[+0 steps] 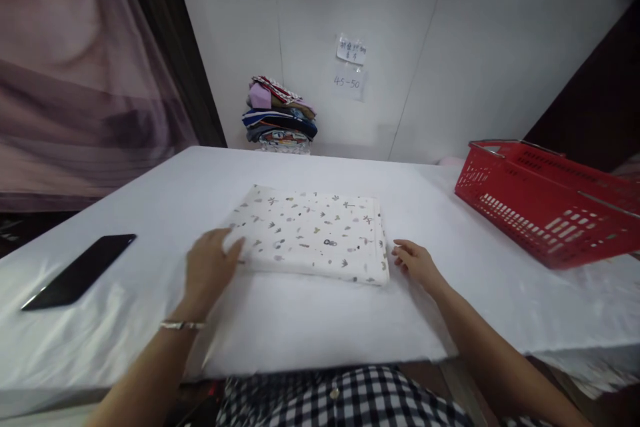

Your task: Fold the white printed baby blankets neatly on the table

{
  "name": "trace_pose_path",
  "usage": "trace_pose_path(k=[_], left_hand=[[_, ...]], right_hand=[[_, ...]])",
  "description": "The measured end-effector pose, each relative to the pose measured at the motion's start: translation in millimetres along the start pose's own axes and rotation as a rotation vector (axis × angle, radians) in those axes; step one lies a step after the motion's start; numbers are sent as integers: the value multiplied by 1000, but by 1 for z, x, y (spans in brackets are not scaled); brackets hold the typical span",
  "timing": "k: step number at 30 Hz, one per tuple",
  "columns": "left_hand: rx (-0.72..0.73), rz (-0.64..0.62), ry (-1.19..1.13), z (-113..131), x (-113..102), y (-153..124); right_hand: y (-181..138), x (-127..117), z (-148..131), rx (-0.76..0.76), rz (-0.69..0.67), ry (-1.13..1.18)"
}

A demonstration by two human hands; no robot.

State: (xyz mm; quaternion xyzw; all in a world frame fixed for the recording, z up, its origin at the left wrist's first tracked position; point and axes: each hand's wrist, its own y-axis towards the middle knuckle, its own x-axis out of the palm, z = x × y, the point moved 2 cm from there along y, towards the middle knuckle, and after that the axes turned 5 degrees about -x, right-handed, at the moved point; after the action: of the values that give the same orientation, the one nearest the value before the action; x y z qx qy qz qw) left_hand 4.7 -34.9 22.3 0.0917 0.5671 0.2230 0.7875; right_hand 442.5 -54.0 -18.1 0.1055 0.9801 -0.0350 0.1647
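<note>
A folded white cloth (313, 233) with small printed motifs lies flat in the middle of the white-covered table. My left hand (213, 260) is at its left edge, thumb spread from the fingers and nothing gripped. The fingertips reach the cloth's side, though I cannot tell whether they press on it. Just off the right edge, my right hand (415, 261) hovers low with its fingers loosely bent and apart, holding nothing. A silver bracelet circles my left wrist.
A black phone (80, 271) lies on the table at the left. At the right stands a red plastic basket (545, 203) with metal handles. Against the back wall is a stack of folded clothes (280, 113), with paper notes (351, 50) taped up beside it.
</note>
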Motion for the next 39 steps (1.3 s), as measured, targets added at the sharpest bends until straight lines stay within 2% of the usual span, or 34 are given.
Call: trace_pose_path(k=[2, 5, 8, 10, 13, 17, 22, 29, 31, 36, 39], left_hand=[[204, -114, -109, 39, 8, -15], [421, -300, -213, 100, 23, -45], [618, -383, -282, 153, 37, -74], [703, -419, -284, 179, 43, -89], [748, -450, -247, 204, 51, -101], [748, -449, -162, 220, 60, -105], [777, -441, -105, 225, 68, -103], [761, -479, -130, 228, 65, -102], [712, -510, -138, 232, 63, -100], [455, -639, -34, 249, 66, -90], [391, -691, 38, 259, 69, -83]], right_hand=[[16, 3, -3, 57, 8, 19], [41, 13, -8, 87, 12, 21], [61, 23, -13, 98, 17, 32], [69, 27, -14, 90, 30, 49], [70, 31, -12, 61, 52, 93], [65, 30, -6, 32, 50, 163], [65, 27, -4, 13, 11, 233], [69, 31, -3, -12, 3, 287], [70, 32, -3, -16, 3, 292], [71, 32, -4, -11, -3, 284], [69, 29, -5, -7, -6, 266]])
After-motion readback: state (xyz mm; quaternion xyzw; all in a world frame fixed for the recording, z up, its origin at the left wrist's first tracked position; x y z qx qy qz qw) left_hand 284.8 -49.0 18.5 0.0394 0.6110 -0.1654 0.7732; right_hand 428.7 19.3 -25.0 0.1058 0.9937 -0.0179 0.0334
